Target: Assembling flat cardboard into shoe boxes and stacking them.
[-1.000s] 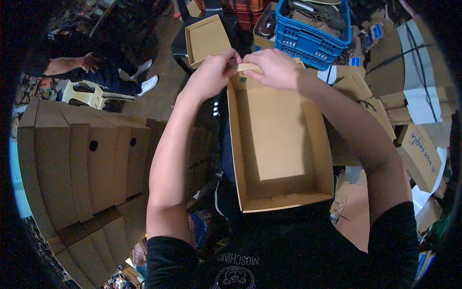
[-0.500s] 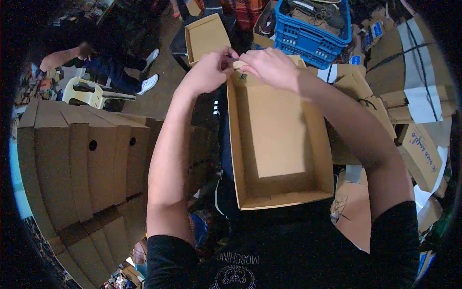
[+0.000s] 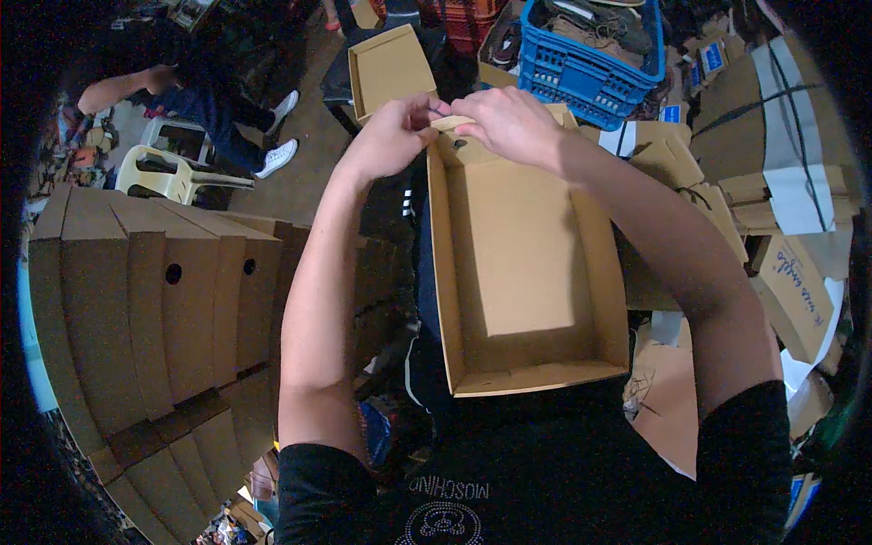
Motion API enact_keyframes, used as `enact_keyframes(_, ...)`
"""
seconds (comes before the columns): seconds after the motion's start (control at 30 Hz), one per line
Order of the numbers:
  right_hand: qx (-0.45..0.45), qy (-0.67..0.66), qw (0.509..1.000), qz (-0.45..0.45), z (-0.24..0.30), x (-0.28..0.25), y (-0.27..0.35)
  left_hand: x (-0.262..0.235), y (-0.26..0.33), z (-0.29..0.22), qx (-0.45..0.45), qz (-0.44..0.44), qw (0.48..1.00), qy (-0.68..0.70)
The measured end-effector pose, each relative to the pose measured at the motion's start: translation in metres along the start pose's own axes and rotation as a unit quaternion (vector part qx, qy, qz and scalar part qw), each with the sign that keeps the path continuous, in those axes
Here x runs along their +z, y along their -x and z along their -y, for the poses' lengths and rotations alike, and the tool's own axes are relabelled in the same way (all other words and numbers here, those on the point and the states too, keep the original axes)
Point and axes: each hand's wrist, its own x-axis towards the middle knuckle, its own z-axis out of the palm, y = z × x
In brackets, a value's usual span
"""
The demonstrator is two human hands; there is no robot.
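On my lap rests an open brown cardboard box (image 3: 513,250), its long side running away from me. My left hand (image 3: 392,138) pinches the far left corner of the box from outside. Beside it, my right hand (image 3: 510,123) grips the far wall, fingers over the top edge and thumb inside. A small dark hole shows in that far wall, just below the right thumb. The fingertips of both hands nearly meet at the corner, and part of the far edge is hidden by them.
Stacked cardboard boxes (image 3: 118,318) stand at the left. A cardboard lid or tray (image 3: 392,73) lies on a dark chair ahead. Shoes fill a blue crate (image 3: 590,68). Flattened cardboard (image 3: 668,391) is at the right. Another person sits far left near a cream plastic chair (image 3: 159,177).
My fingers have shifted slightly at the far corner, uncovering the hole in the wall. The box has hardly moved. The other person's arm has moved a little.
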Motion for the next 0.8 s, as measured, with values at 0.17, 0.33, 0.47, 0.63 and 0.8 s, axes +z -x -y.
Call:
enact_keyframes(0.17, 0.024, -0.034, 0.998, 0.040, -0.002, -0.003, 0.003, 0.005, -0.002, -0.008, -0.037, -0.003, 0.996, -0.079)
enact_keyframes(0.33, 0.042, -0.165, 0.973, 0.155, -0.040, -0.038, 0.005, 0.000, 0.013, -0.022, -0.029, -0.041, 0.988, -0.145)
enact_keyframes(0.47, 0.019, -0.095, 0.977, 0.189, -0.065, -0.082, 0.026, -0.004, 0.013, -0.016, -0.019, -0.067, 0.983, -0.168)
enact_keyframes(0.63, -0.022, -0.042, 0.985, 0.166, -0.071, -0.080, 0.030, 0.000, 0.005, -0.016, -0.021, -0.038, 0.984, -0.171)
enact_keyframes(0.8, 0.008, 0.009, 0.977, 0.212, -0.058, -0.086, 0.017, -0.002, 0.006, -0.019, -0.023, -0.035, 0.979, -0.197)
